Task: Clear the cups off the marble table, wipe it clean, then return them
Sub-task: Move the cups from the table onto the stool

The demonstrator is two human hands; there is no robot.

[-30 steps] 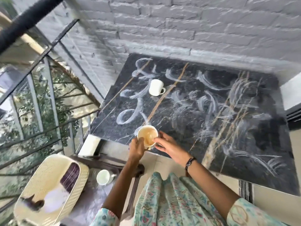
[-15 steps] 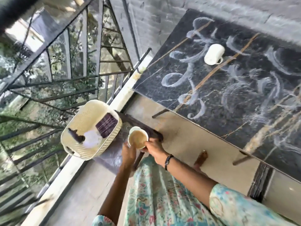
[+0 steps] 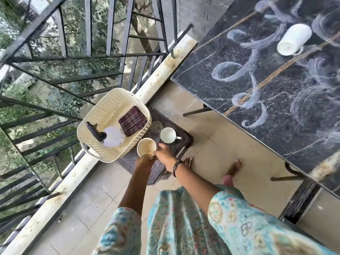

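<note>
Holding, both hands: a stained cup (image 3: 146,149) is gripped at its near rim by the left hand (image 3: 145,161) and the right hand (image 3: 165,157), fingers curled on it.
Stained cup, position: held over the near edge of a dark low stool (image 3: 166,159), mouth up, just beside a cream basket (image 3: 103,124); whether its base touches the stool cannot be told.
Second cup: a white cup (image 3: 168,135) is stood upright on the stool, handle turned to the right, close to the right hand's fingertips.
Third cup: a white cup (image 3: 294,39) is seen lying on its side on the marble counter (image 3: 276,111), well apart from the stool.
Counter surface: black marble streaked with pale swirled smears.
Basket contents: a dark spray bottle (image 3: 106,136) with white body and a folded checked cloth (image 3: 132,120) are laid inside.
Glass: a clear glass (image 3: 157,125) is set on the stool beside the basket.
Writing, labels: none legible on any item.
Wrist: a dark band (image 3: 177,167) is worn on the right arm.
</note>
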